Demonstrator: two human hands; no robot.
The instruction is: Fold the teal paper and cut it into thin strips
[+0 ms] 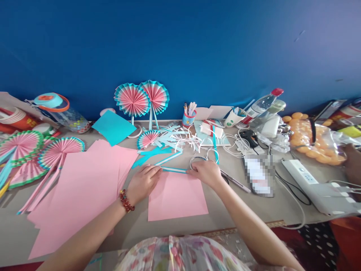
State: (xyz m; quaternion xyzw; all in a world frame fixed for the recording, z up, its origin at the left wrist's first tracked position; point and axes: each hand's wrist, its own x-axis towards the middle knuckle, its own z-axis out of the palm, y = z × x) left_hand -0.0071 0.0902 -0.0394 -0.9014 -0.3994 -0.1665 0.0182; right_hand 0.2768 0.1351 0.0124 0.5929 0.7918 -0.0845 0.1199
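A pink sheet lies flat in front of me, with a blue and white strip along its far edge. My left hand is closed on the left end of that strip, at the sheet's far left corner. At the far right corner, my right hand is closed on the strip's other end. Scissors lie beside and partly behind my right hand. More blue strips lie just beyond my left hand. The undersides of both hands' fingers are hidden.
Stacked pink sheets cover the left side, with folded fans beyond. Paper scraps, a pen cup and bottles stand or lie at the back. A phone and power strip lie right.
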